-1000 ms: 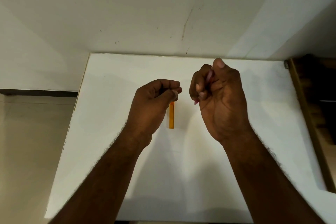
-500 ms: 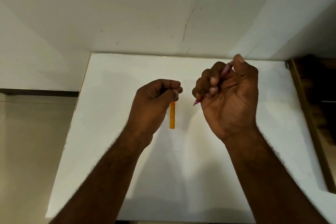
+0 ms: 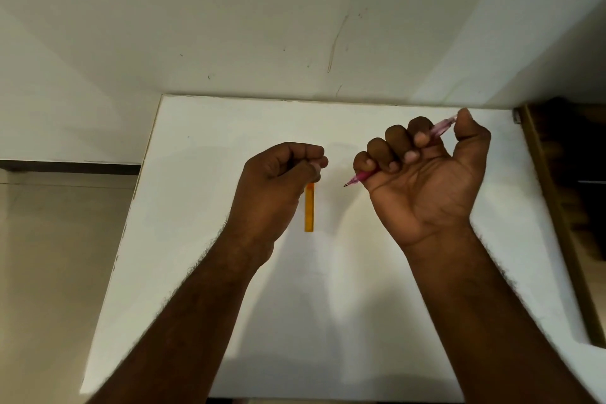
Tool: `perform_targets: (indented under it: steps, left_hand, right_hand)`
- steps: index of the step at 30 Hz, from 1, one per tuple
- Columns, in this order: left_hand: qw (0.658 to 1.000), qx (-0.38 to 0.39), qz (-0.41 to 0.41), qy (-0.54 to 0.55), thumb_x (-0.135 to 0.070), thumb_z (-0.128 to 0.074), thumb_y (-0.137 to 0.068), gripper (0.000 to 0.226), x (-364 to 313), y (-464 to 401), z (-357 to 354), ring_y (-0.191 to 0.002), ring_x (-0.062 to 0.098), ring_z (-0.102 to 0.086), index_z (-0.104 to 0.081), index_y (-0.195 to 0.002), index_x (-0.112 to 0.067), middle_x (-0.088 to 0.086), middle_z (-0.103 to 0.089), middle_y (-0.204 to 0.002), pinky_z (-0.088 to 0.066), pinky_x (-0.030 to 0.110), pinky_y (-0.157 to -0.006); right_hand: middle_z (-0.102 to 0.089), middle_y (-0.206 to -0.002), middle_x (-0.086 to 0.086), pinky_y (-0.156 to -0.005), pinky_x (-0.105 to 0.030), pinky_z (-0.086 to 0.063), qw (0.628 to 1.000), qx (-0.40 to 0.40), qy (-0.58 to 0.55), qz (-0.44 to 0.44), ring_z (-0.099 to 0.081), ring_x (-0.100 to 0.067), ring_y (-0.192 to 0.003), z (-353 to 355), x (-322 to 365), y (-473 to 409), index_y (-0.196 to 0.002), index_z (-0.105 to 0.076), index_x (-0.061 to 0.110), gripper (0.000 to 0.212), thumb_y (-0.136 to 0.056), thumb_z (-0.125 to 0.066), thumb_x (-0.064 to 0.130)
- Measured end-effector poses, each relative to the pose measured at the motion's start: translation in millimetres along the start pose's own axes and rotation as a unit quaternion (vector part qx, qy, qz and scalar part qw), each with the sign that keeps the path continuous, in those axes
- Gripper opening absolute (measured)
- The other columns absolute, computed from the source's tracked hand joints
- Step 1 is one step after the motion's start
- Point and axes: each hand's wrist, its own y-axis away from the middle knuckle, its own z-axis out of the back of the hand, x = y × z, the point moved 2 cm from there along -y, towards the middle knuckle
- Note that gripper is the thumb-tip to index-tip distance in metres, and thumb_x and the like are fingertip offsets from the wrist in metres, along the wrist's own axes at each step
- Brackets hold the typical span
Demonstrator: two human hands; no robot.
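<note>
the right grip (image 3: 423, 174) was curled round a pink pen (image 3: 360, 176), palm up, with the tip poking out toward 8 o'clock and the tail toward 2. the left grip (image 3: 278, 180) was curled tight, thumb on forefinger — whether it pinched anything could not be told. an orange stick (image 3: 309, 207) lay on the white table (image 3: 203, 207) at its 5 o'clock, running 12 to 6.

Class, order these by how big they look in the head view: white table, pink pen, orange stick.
1. white table
2. pink pen
3. orange stick, though unsure: left hand hides its top end, and the pen is raised nearer the camera.
</note>
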Motion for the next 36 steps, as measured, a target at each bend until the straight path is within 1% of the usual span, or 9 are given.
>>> perform_targets:
  steps: [3, 6, 8, 14, 17, 21, 30, 36]
  left_hand:
    - [1.0, 0.002, 0.003, 0.006, -0.004, -0.061, -0.093, 0.023, 0.3, -0.2, 0.1, -0.095, 0.018, -0.074, -0.076, -0.106, -0.015, -0.002, -0.08, -0.101, -0.057, 0.016, -0.075]
    - [1.0, 0.002, 0.004, 0.003, -0.005, -0.061, -0.093, 0.023, 0.5, -0.1, 0.2, -0.096, 0.019, -0.074, -0.076, -0.106, -0.016, -0.002, -0.08, -0.101, -0.057, 0.022, -0.079]
    - [1.0, 0.0, 0.003, 0.0, -0.005, -0.061, -0.093, 0.023, 0.7, -0.1, 0.2, -0.097, 0.019, -0.074, -0.076, -0.105, -0.017, -0.002, -0.08, -0.101, -0.057, 0.026, -0.082]
    - [1.0, 0.001, 0.002, -0.001, -0.005, -0.061, -0.092, 0.022, 1.4, -0.5, 0.6, -0.096, 0.016, -0.074, -0.076, -0.105, -0.017, -0.003, -0.08, -0.101, -0.057, 0.021, -0.079]
    - [1.0, 0.003, 0.002, -0.002, -0.005, -0.061, -0.093, 0.023, 1.5, -0.7, 0.6, -0.095, 0.016, -0.074, -0.076, -0.105, -0.017, -0.004, -0.08, -0.101, -0.056, 0.019, -0.077]
    - [1.0, 0.002, 0.001, -0.004, -0.006, -0.061, -0.093, 0.022, 1.6, -0.4, 0.6, -0.094, 0.015, -0.075, -0.076, -0.107, -0.016, -0.003, -0.08, -0.101, -0.057, 0.019, -0.078]
    - [1.0, 0.003, 0.003, 0.0, -0.006, -0.061, -0.094, 0.022, 1.0, 0.4, 0.7, -0.096, 0.017, -0.074, -0.075, -0.109, -0.013, -0.001, -0.08, -0.104, -0.053, 0.021, -0.078]
    - [1.0, 0.006, 0.003, 0.004, -0.004, -0.06, -0.094, 0.023, 0.8, 0.3, 0.9, -0.098, 0.018, -0.074, -0.075, -0.11, -0.012, 0.0, -0.08, -0.104, -0.053, 0.018, -0.077]
  right_hand:
    - [-0.03, -0.056, 0.002, -0.059, -0.032, -0.032, 1.0, -0.008, -0.013, 0.001, -0.021, -0.019, -0.058, 3.3, 0.3, -0.7, -0.064, -0.042, 0.016, 0.047, -0.09, -0.043, 0.055]
    - [-0.03, -0.055, 0.002, -0.059, -0.032, -0.032, 1.0, -0.006, -0.016, 0.005, -0.021, -0.019, -0.057, 4.2, 0.2, -0.9, -0.062, -0.04, 0.016, 0.041, -0.083, -0.048, 0.051]
    - [-0.031, -0.056, 0.002, -0.059, -0.031, -0.032, 1.0, -0.007, -0.027, 0.004, -0.022, -0.018, -0.056, 4.4, 0.1, -0.8, -0.064, -0.042, 0.016, 0.042, -0.083, -0.048, 0.053]
    - [-0.03, -0.055, 0.002, -0.058, -0.03, -0.033, 0.998, -0.016, -0.053, 0.011, -0.024, -0.018, -0.055, 5.3, 0.2, -1.7, -0.063, -0.04, 0.016, 0.048, -0.095, -0.038, 0.052]
    - [-0.031, -0.057, 0.002, -0.059, -0.029, -0.033, 0.998, -0.018, -0.061, 0.012, -0.024, -0.017, -0.055, 5.4, -0.2, -1.4, -0.065, -0.042, 0.016, 0.05, -0.095, -0.039, 0.056]
    - [-0.029, -0.057, 0.002, -0.059, -0.03, -0.034, 0.998, -0.02, -0.058, 0.01, -0.023, -0.018, -0.055, 6.2, -0.2, -1.7, -0.064, -0.04, 0.017, 0.048, -0.095, -0.038, 0.052]
    - [-0.03, -0.058, 0.002, -0.06, -0.03, -0.031, 0.996, -0.018, -0.081, 0.019, -0.024, -0.018, -0.055, 7.7, 0.5, -1.1, -0.064, -0.04, 0.017, 0.048, -0.095, -0.037, 0.053]
    - [-0.031, -0.057, 0.002, -0.061, -0.03, -0.031, 0.996, -0.014, -0.084, 0.015, -0.024, -0.018, -0.055, 10.0, 0.1, -2.5, -0.064, -0.039, 0.017, 0.046, -0.095, -0.036, 0.051]
